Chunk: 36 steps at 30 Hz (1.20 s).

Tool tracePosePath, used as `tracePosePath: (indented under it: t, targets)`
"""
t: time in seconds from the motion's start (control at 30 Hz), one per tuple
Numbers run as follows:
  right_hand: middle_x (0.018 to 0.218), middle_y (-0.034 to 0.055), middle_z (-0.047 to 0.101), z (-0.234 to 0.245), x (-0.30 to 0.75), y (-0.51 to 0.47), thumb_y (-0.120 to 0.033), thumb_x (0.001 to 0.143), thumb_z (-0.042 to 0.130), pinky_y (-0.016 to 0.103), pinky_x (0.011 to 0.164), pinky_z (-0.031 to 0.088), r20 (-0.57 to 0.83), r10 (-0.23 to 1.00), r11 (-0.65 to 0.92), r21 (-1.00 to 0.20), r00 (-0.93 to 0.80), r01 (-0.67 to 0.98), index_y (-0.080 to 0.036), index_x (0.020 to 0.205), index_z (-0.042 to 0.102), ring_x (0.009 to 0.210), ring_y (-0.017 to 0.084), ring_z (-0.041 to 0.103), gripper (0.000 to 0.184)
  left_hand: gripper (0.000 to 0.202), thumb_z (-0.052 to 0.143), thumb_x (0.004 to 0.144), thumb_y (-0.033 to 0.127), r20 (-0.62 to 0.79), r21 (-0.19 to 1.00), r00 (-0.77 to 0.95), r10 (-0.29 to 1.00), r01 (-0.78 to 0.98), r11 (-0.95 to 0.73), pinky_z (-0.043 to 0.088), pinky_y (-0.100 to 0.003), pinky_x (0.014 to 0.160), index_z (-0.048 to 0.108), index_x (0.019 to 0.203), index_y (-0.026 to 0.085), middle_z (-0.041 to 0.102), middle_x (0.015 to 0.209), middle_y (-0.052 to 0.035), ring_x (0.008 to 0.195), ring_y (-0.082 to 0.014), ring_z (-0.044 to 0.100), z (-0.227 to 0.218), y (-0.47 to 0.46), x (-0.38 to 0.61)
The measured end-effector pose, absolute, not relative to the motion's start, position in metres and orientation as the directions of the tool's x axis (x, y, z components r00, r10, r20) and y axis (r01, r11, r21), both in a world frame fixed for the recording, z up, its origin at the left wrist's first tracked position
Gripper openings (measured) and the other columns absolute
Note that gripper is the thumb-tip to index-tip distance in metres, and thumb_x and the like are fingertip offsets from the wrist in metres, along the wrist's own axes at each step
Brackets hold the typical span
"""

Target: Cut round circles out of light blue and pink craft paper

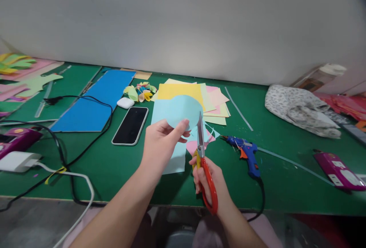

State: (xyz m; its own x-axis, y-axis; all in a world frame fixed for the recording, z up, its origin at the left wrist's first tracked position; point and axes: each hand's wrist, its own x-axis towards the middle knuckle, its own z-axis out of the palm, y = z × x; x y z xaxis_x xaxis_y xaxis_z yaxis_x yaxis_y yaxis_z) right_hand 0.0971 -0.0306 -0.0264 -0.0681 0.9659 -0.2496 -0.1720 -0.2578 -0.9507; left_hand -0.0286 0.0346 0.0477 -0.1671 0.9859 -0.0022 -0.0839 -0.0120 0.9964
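Observation:
My left hand (161, 141) pinches a light blue paper circle (183, 111) by its lower edge and holds it up above the table. My right hand (210, 181) grips red-handled scissors (204, 164), blades pointing up at the right edge of the circle. Under the circle lie a light blue sheet (160, 114), pink and blue paper scraps (210, 135), and a stack of yellow, pink and green sheets (211, 101).
On the green table (114, 164) lie a phone (130, 125), a white earbud case (125, 103), folded paper petals (141, 92), a blue board (97, 101), black and white cables (71, 164), a blue glue gun (247, 154), glue sticks (238, 109), grey cloth (300, 109) and pink boxes (339, 172).

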Motion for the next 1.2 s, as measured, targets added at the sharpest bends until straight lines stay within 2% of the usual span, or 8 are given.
tracePosePath:
  t: [0.13,0.3,0.5,0.77,1.03,1.2]
  targets:
    - [0.051,-0.0077,0.043,-0.035,0.096,-0.032,-0.074,0.063,0.06,0.017,0.033,0.033,-0.243,0.967,-0.252,-0.954,-0.076,-0.16,-0.017,0.087,0.057,0.036,0.005,0.034,0.063,0.021,0.074,0.068,0.035,-0.029,0.994,-0.152,0.988,-0.107,0.013,0.053,-0.023,0.047,0.069,0.07,0.015,0.069,0.059,-0.0021,0.055,-0.0159,0.065,0.046,0.034,-0.024]
    - [0.055,-0.0066,0.044,-0.029,0.097,-0.03,-0.081,0.058,0.055,0.019,0.037,0.036,-0.246,0.967,-0.253,-0.96,-0.071,-0.12,-0.016,0.088,0.056,0.039,0.005,0.036,0.072,0.018,0.075,0.068,0.032,-0.046,0.999,-0.142,0.989,-0.019,0.043,0.054,-0.022,0.048,0.068,0.066,0.015,0.068,0.056,-0.0004,0.049,-0.0135,0.064,0.046,0.032,-0.025]
    - [0.054,-0.0073,0.042,-0.02,0.098,-0.028,-0.086,0.055,0.051,0.019,0.038,0.038,-0.264,0.962,-0.269,-0.961,-0.072,-0.064,-0.016,0.087,0.053,0.04,0.005,0.036,0.077,0.018,0.074,0.068,0.033,-0.054,0.998,-0.138,0.989,0.024,0.058,0.054,-0.021,0.051,0.068,0.064,0.016,0.068,0.055,0.0001,0.051,-0.0133,0.065,0.044,0.031,-0.026]
    - [0.053,-0.0079,0.042,-0.025,0.098,-0.029,-0.084,0.06,0.051,0.017,0.036,0.036,-0.231,0.971,-0.235,-0.969,-0.066,-0.069,-0.016,0.087,0.054,0.039,0.004,0.035,0.073,0.016,0.073,0.068,0.029,-0.035,0.999,-0.135,0.99,-0.023,0.032,0.054,-0.02,0.05,0.068,0.063,0.015,0.066,0.052,0.0013,0.05,-0.0125,0.063,0.045,0.032,-0.026]
    - [0.053,-0.0078,0.043,-0.03,0.1,-0.032,-0.073,0.069,0.056,0.014,0.035,0.036,-0.17,0.982,-0.181,-0.975,-0.085,-0.133,-0.017,0.088,0.055,0.04,0.003,0.036,0.06,0.013,0.073,0.068,0.027,-0.001,0.999,-0.154,0.988,-0.049,-0.007,0.053,-0.02,0.049,0.068,0.063,0.016,0.066,0.052,0.0023,0.048,-0.0108,0.061,0.045,0.034,-0.028]
    - [0.052,-0.0081,0.043,-0.029,0.099,-0.032,-0.074,0.065,0.059,0.015,0.033,0.035,-0.205,0.976,-0.213,-0.967,-0.07,-0.142,-0.017,0.085,0.056,0.038,0.003,0.035,0.06,0.016,0.074,0.068,0.031,0.004,0.999,-0.177,0.984,-0.05,-0.013,0.053,-0.021,0.05,0.068,0.064,0.016,0.066,0.053,0.0021,0.048,-0.0109,0.061,0.047,0.034,-0.029]
